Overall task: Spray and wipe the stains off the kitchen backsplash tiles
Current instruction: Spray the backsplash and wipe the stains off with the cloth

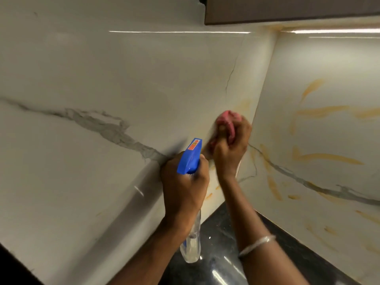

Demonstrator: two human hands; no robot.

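Observation:
My left hand [184, 186] grips a clear spray bottle [192, 245] by its neck, with the blue spray head [190, 158] sticking up above my fingers and pointing at the left wall. My right hand [230, 150] clutches a bunched pink cloth [228, 118] and presses it against the left marble backsplash tile [115, 75] near the corner. Faint orange stains [244, 104] show beside the cloth. Heavier orange streaks [327, 157] cover the right backsplash tile [329, 64].
A dark polished countertop [218, 239] runs below the two walls. A brown upper cabinet [287, 9] hangs over the corner, with a lit strip under it. Small orange marks [208, 196] sit low on the left tile.

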